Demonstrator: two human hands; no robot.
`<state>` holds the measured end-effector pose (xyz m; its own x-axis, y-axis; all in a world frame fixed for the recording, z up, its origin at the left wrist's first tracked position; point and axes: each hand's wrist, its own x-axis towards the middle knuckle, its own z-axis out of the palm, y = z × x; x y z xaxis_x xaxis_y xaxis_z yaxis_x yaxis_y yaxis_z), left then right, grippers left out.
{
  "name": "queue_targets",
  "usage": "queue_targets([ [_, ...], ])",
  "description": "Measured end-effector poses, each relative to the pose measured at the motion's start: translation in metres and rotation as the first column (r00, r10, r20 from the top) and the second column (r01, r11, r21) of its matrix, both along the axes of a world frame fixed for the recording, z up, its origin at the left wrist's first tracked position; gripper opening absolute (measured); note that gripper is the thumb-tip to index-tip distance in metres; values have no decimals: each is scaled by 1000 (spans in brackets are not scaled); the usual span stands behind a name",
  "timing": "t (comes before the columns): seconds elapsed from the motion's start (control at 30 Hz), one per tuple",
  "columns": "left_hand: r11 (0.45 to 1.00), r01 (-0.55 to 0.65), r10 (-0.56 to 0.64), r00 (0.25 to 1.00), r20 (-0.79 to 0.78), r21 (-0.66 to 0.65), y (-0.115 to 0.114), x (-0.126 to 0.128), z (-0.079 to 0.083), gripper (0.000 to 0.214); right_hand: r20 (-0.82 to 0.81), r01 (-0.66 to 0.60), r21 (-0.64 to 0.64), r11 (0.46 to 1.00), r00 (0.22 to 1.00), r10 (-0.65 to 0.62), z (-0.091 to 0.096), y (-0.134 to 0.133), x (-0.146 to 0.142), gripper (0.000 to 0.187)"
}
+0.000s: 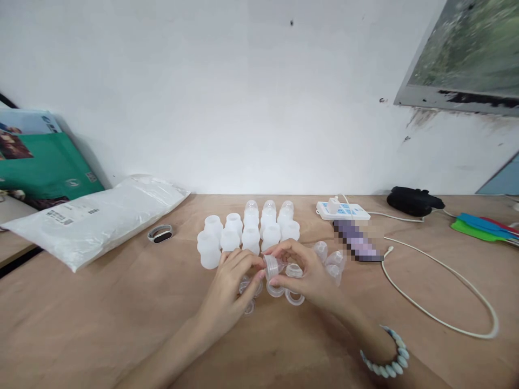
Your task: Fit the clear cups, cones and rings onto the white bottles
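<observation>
No text legible anywhere, printed label and barcode on the white plastic bag (106, 217) too small to read, logos on the green box (48, 167) blurred, blue markings on the power strip (343, 210) unreadable

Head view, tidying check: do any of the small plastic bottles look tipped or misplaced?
The white bottles stand upright in rows. But a few clear domed pieces lie tipped on their sides right of the right hand, and clear rings lie scattered under it and the left hand, which together pinch a clear cap.
</observation>
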<state>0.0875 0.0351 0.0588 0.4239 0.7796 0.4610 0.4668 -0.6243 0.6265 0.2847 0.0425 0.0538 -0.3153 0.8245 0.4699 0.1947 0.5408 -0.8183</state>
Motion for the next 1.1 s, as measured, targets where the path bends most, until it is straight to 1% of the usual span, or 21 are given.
queue_targets([
  [0.03,996,19,-13,998,67,-93,0,2,1,20,-1,3,35,999,1000,-3,-1,-1,-3,31],
  [0.07,980,51,-22,988,151,-193,0,4,2,23,5,23,77,997,1000,-23,-2,-3,-5,31],
  [0.13,915,147,-22,948,318,-376,1,6,3,27,13,78,157,985,997,-81,-4,-4,-8,28],
  [0.17,875,196,-16,925,379,-442,2,7,4,29,9,96,192,977,995,-99,-5,-5,-9,27],
  [0.23,806,265,1,894,448,-529,5,7,4,33,0,103,262,959,994,-107,-4,-6,-9,25],
  [0.3,766,295,22,876,482,-571,6,6,3,37,14,79,346,935,996,-89,-3,-6,-10,21],
  [0.43,744,323,34,856,516,-585,8,4,1,43,69,44,487,872,994,-89,-1,-6,-10,12],
  [0.5,730,343,24,851,524,-591,9,4,0,41,94,27,524,851,991,-90,-1,-6,-10,11],
  [0.63,703,360,10,858,514,-614,11,4,1,33,136,-12,554,832,988,-76,-3,-8,-11,9],
  [0.7,688,365,5,862,506,-627,11,4,1,29,135,-11,542,841,988,-74,-3,-9,-11,12],
  [0.83,684,350,9,874,486,-641,9,5,1,25,107,47,444,895,989,-104,-2,-11,-12,31],
  [0.9,684,339,1,885,466,-645,9,5,1,23,75,53,376,925,993,-88,0,-11,-10,32],
  [0.93,680,341,-5,887,461,-649,9,4,2,22,56,49,324,945,996,-71,1,-11,-9,30],
  [1.0,664,360,-19,884,466,-655,9,1,4,23,12,41,175,984,999,-44,3,-10,-6,29],
  [1.07,642,391,-35,874,485,-659,9,-2,6,27,-48,23,24,999,999,-22,5,-9,-4,31],
  [1.1,633,411,-46,866,498,-656,9,-3,7,29,-83,5,-29,1000,997,-8,5,-9,-3,32],
])
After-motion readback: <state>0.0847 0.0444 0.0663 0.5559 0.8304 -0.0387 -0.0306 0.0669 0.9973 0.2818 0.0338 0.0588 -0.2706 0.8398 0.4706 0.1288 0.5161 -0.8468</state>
